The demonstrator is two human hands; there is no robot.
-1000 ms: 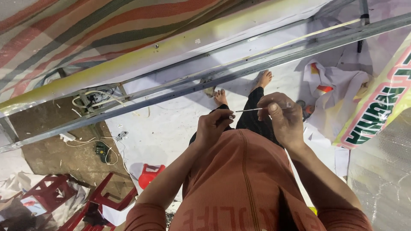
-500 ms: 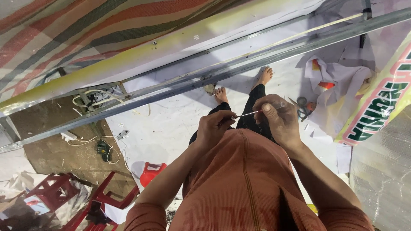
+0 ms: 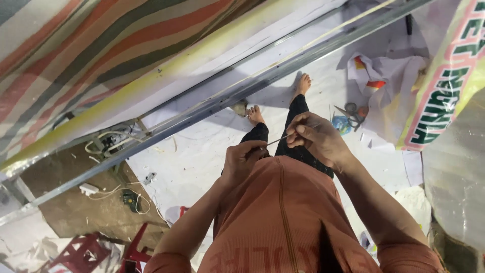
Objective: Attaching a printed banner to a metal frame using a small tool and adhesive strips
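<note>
A thin, pale rod (image 3: 279,139), hardly thicker than a wire, runs on a slant between the two hands in front of the person's waist, above the black trousers and bare feet. The right hand (image 3: 319,137) pinches its upper end between thumb and fingertips, knuckles up and wrist bent slightly inward, with the forearm reaching up from the lower right. The left hand (image 3: 246,157) is curled closed around the lower end, fingers folded toward the palm, its forearm rising from the lower left in an orange sleeve. The hands sit near each other but do not touch; the rod bridges the gap. Below them spreads a white sheet on the floor (image 3: 202,151), crossed by a long metal bar (image 3: 212,103) on a diagonal. Scissors (image 3: 352,112) lie on the sheet to the right, beside crumpled printed paper (image 3: 384,76). A striped tarp (image 3: 91,50) fills the upper left, and red plastic stools (image 3: 96,250) stand at the lower left near loose white cables (image 3: 108,144).
</note>
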